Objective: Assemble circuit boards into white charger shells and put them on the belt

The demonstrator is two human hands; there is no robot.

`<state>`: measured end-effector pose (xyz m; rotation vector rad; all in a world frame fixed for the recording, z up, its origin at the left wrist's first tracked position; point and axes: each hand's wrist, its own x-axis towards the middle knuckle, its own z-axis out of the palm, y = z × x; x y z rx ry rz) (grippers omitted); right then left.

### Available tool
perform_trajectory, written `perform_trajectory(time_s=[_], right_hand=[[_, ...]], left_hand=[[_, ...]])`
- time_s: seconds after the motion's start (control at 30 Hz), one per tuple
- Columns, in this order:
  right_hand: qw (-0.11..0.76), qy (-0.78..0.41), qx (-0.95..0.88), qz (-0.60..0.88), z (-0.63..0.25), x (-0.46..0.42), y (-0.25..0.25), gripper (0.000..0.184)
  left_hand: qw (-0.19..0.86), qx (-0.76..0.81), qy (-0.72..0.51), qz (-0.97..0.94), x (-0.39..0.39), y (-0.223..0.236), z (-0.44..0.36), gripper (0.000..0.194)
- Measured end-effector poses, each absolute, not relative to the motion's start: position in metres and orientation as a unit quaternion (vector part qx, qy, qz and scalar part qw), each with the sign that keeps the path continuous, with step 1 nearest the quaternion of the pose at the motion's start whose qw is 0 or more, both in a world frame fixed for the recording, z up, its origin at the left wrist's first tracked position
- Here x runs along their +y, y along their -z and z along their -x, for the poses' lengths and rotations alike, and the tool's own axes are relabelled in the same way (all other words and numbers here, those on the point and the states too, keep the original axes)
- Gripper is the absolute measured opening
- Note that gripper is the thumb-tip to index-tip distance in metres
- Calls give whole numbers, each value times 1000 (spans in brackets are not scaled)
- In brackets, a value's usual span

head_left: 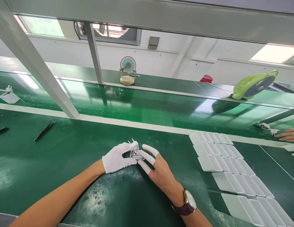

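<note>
My left hand [117, 157], in a white glove, grips a small white charger part [135, 150] with two metal prongs and thin red wiring showing. My right hand [156, 167] wears white finger cots on three fingertips and a brown-strapped watch at the wrist; its fingertips pinch the same part from the right. Both hands hover just above the dark green work surface [66, 157].
Rows of white plastic shells [227, 167] lie to the right. Two black tools [45, 130] lie at the left. A green conveyor belt [149, 107] runs behind, carrying a white part [9, 94]. Two small fans [128, 71] stand beyond. Another person's hand [289, 135] is at the far right.
</note>
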<state>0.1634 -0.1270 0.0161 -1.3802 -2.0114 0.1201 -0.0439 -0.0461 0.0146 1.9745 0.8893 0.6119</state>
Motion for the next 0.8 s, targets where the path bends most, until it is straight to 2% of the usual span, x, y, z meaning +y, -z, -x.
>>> perform_trajectory(time_s=[0.1,0.3,0.47,0.67,0.8], right_hand=[[332,-48,-784,523,-163,-126,-11,48],[343,-20,-809,477,-170,-125,-4,44],[325,-48,-837,437,-176,-120,-12,45],[318,-93,-839,431,-178,-117,-8,46],[331,-95,-836,428,-174,-116,-2,43]], left_hand=[[469,382,-252,-756,-46,-15,45,31],[564,412,-241,-674,-46,-18,42,33],[631,394,-242,-623,-46,-24,37,29],[656,385,-230,-607,-41,-18,36,34],[689,318,-261,-597,-36,-9,40,40]])
